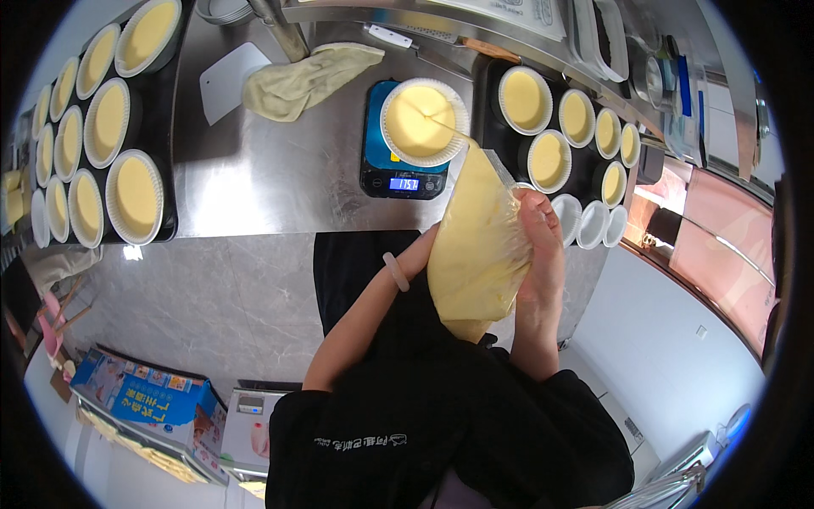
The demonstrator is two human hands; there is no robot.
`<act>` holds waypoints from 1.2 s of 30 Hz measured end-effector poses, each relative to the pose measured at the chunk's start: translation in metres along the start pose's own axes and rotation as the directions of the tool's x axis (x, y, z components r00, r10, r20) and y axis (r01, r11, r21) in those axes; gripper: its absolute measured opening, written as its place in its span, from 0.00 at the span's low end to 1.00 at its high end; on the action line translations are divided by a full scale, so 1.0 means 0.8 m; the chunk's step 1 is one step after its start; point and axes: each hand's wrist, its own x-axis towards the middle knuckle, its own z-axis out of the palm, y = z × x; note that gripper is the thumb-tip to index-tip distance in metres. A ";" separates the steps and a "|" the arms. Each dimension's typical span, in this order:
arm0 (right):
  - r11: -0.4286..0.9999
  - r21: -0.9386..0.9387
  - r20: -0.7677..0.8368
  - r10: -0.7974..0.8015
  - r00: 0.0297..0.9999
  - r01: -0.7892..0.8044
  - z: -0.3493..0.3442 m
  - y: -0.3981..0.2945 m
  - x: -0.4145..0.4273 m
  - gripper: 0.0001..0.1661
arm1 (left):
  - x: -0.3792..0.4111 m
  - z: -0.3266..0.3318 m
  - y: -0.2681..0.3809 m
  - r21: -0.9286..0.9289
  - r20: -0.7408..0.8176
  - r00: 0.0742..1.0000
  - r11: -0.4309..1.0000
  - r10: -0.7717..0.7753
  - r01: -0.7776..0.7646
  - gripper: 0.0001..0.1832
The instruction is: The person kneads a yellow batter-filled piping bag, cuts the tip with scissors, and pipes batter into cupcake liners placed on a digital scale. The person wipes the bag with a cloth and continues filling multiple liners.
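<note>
A clear plastic piping bag point(480, 254) full of pale yellow batter is held between both hands, its tip pointing away from me. My left hand point(426, 250) supports the bag's left side, its fingers mostly hidden behind it. My right hand point(540, 245) grips the plastic on the right side. A thin stream of batter point(450, 129) runs from the tip into a white fluted paper cup point(426, 161). Yellow batter fills much of this cup. It stands on a digital kitchen scale point(404, 184) with a blue platform and a lit display.
Trays of similar batter-filled cups stand at left point(166, 184) and right point(493, 137). Several cups point(591, 226) by my right hand look unfilled. A cloth point(299, 86), a white scraper point(230, 83) and a white-handled knife point(391, 36) lie on the steel worktop point(273, 159). A shelf point(394, 14) overhangs its back.
</note>
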 end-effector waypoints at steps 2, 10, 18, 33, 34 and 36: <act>1.000 0.005 0.054 -0.023 0.998 0.022 0.003 -0.003 -0.002 0.06 | -0.005 0.006 0.026 0.109 -0.018 1.000 0.994 0.000 0.002 0.23; 0.996 -0.057 0.049 -0.069 0.996 0.072 0.022 -0.016 -0.004 0.07 | -0.003 0.009 0.052 0.219 -0.094 0.995 0.976 0.039 -0.018 0.23; 0.993 -0.116 -0.078 -0.039 0.996 0.030 0.034 -0.014 0.007 0.06 | 0.010 -0.011 0.015 0.100 -0.027 0.999 0.995 0.026 -0.023 0.23; 0.998 -0.019 0.106 0.070 0.992 -0.068 0.004 0.007 0.041 0.07 | 0.033 -0.065 -0.092 -0.098 0.016 1.000 0.995 -0.001 0.003 0.25; 0.998 -0.009 0.101 0.061 0.993 -0.061 0.003 0.009 0.042 0.07 | 0.033 -0.065 -0.094 -0.105 0.028 1.000 0.994 0.001 0.002 0.25; 0.999 0.010 0.093 0.045 0.995 -0.046 0.001 0.013 0.044 0.07 | 0.034 -0.068 -0.100 -0.136 0.049 0.999 0.991 0.011 -0.005 0.26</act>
